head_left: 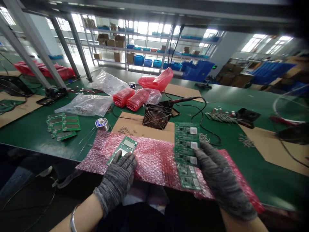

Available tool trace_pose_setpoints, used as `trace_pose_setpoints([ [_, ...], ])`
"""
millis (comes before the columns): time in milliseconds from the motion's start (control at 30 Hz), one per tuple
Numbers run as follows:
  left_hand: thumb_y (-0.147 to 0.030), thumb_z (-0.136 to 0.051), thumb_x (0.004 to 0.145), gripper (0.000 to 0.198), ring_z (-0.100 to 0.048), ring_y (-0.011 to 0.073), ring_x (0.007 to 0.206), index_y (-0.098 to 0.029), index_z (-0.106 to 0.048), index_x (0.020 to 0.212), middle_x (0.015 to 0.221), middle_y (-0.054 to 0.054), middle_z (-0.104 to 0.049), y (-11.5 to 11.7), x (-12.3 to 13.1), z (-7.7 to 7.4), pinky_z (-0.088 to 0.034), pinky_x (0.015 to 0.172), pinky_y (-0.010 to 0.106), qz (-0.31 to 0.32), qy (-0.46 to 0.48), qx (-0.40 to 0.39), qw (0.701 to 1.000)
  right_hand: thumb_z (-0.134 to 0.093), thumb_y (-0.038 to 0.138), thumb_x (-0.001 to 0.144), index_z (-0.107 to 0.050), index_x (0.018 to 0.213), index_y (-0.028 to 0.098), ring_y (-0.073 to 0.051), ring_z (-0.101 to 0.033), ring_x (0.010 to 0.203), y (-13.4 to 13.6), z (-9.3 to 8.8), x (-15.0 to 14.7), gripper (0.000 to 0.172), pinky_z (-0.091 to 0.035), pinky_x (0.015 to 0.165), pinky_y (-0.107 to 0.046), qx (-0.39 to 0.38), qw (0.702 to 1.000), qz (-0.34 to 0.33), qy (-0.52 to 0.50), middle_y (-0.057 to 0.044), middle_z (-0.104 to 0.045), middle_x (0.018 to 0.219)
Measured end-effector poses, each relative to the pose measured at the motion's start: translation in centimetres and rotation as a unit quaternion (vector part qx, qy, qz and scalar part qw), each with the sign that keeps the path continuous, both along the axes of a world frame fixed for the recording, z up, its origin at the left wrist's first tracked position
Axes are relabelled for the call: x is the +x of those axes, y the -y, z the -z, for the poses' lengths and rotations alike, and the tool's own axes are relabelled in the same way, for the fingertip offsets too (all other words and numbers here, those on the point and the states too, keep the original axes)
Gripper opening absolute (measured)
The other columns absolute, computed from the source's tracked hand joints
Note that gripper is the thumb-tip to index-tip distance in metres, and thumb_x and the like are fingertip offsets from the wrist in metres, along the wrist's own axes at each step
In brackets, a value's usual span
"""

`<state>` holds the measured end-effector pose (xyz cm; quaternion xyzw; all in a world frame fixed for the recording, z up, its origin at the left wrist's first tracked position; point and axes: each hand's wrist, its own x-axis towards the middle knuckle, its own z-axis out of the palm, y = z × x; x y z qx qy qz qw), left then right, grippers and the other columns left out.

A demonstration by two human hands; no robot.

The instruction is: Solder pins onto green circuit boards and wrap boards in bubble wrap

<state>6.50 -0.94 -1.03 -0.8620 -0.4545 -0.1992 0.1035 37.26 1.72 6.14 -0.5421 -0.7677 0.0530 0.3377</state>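
My left hand point(120, 172), in a grey knit glove with bare fingertips, lies with its fingers stretched over the lower part of a small green circuit board point(129, 144). The board has a pale rectangular display and rests on pink bubble wrap point(152, 158). In a matching glove, my right hand point(217, 170) is at the right edge of a panel of joined green circuit boards point(184, 154) with white labels. Its thumb side meets that edge, and the other fingers are partly hidden. The panel lies over the wrap's right half and reaches the cardboard behind.
A solder spool point(101, 124) and several stacked circuit boards point(64, 125) lie left. Behind the wrap are a fan point(156, 117), small metal parts on cardboard point(142, 129), red bubble-wrap rolls point(137, 99) and plastic bags point(87, 103). A black cable point(205, 106) loops at right.
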Motion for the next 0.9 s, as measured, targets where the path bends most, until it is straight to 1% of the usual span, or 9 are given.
trace_pose_setpoints([
  [67, -0.019, -0.050, 0.090, 0.040, -0.056, 0.0273, 0.126, -0.014, -0.057, 0.129, 0.133, 0.012, -0.063, 0.3, -1.0, -0.2, -0.042, 0.112, 0.054, -0.035, 0.066, 0.028, 0.997, -0.032, 0.021, 0.097, -0.049, 0.141, 0.024, -0.024, -0.062, 0.118, -1.4, -0.6, -2.5, 0.047, -0.052, 0.101, -0.045, 0.020, 0.999, -0.038, 0.022, -0.009, -0.066, 0.128],
  [167, -0.030, -0.056, 0.091, 0.048, -0.056, 0.0279, 0.126, -0.012, -0.048, 0.134, 0.132, 0.017, -0.061, 1.2, -2.8, -0.1, -0.045, 0.110, 0.050, -0.204, 0.179, 0.009, 0.962, -0.035, 0.015, 0.098, -0.052, 0.139, 0.024, -0.019, -0.060, 0.123, -4.1, 0.2, -8.0, 0.045, -0.050, 0.105, -0.038, 0.043, 0.987, -0.138, 0.067, -0.006, -0.063, 0.133],
  [267, -0.041, -0.059, 0.089, 0.059, -0.059, 0.0289, 0.121, -0.014, -0.042, 0.139, 0.133, 0.017, -0.059, 2.4, -4.3, 0.6, -0.048, 0.107, 0.050, -0.313, 0.244, -0.070, 0.915, -0.037, 0.011, 0.097, -0.054, 0.135, 0.015, -0.022, -0.054, 0.128, -6.7, 1.8, -12.6, 0.042, -0.046, 0.108, -0.042, 0.125, 0.929, -0.303, 0.174, -0.012, -0.061, 0.134],
  [400, -0.031, -0.053, 0.092, 0.053, -0.055, 0.0264, 0.128, -0.018, -0.040, 0.141, 0.138, 0.014, -0.057, 3.3, -5.7, 1.8, -0.043, 0.112, 0.049, -0.294, 0.242, -0.064, 0.923, -0.046, 0.019, 0.096, -0.060, 0.124, 0.017, -0.022, -0.053, 0.125, -8.6, 2.4, -14.4, 0.031, -0.039, 0.111, -0.047, 0.133, 0.845, -0.463, 0.233, -0.012, -0.065, 0.125],
  [500, -0.026, -0.051, 0.092, 0.047, -0.059, 0.0254, 0.121, -0.020, -0.044, 0.138, 0.131, 0.011, -0.062, 3.1, -6.5, 2.3, -0.049, 0.107, 0.047, -0.266, 0.209, -0.011, 0.941, -0.052, 0.025, 0.093, -0.062, 0.118, 0.017, -0.023, -0.053, 0.122, -9.1, 1.7, -14.3, 0.028, -0.040, 0.109, -0.047, 0.076, 0.825, -0.518, 0.213, -0.013, -0.064, 0.123],
  [600, -0.023, -0.049, 0.093, 0.042, -0.062, 0.0230, 0.117, -0.022, -0.049, 0.135, 0.128, 0.008, -0.065, 2.6, -7.2, 2.4, -0.050, 0.106, 0.046, -0.256, 0.195, 0.009, 0.947, -0.058, 0.030, 0.085, -0.059, 0.123, 0.016, -0.028, -0.052, 0.122, -9.8, 0.8, -15.5, 0.040, -0.038, 0.108, -0.051, 0.040, 0.813, -0.536, 0.224, -0.014, -0.061, 0.127],
  [700, -0.022, -0.049, 0.093, 0.040, -0.063, 0.0237, 0.115, -0.022, -0.052, 0.133, 0.126, 0.008, -0.066, 2.5, -7.8, 2.5, -0.050, 0.104, 0.047, -0.252, 0.182, 0.013, 0.951, -0.067, 0.031, 0.076, -0.054, 0.130, 0.013, -0.031, -0.056, 0.115, -10.6, 0.4, -18.0, 0.058, -0.038, 0.105, -0.053, 0.020, 0.780, -0.553, 0.292, -0.014, -0.063, 0.123],
  [833, -0.029, -0.050, 0.091, 0.040, -0.065, 0.0295, 0.112, -0.025, -0.057, 0.130, 0.123, 0.008, -0.068, 3.4, -8.2, 2.8, -0.051, 0.101, 0.054, -0.252, 0.190, 0.001, 0.949, -0.072, 0.035, 0.075, -0.056, 0.127, 0.009, -0.029, -0.063, 0.098, -10.6, -0.6, -19.9, 0.061, -0.048, 0.089, -0.044, 0.005, 0.745, -0.543, 0.388, -0.014, -0.067, 0.111],
  [900, -0.035, -0.049, 0.087, 0.045, -0.065, 0.0325, 0.112, -0.035, -0.057, 0.131, 0.121, 0.002, -0.069, 2.7, -8.1, 3.5, -0.050, 0.101, 0.057, -0.261, 0.217, -0.023, 0.940, -0.073, 0.039, 0.077, -0.054, 0.130, 0.010, -0.028, -0.063, 0.096, -10.3, -1.5, -19.7, 0.063, -0.050, 0.084, -0.040, -0.009, 0.748, -0.522, 0.410, -0.012, -0.066, 0.113],
])
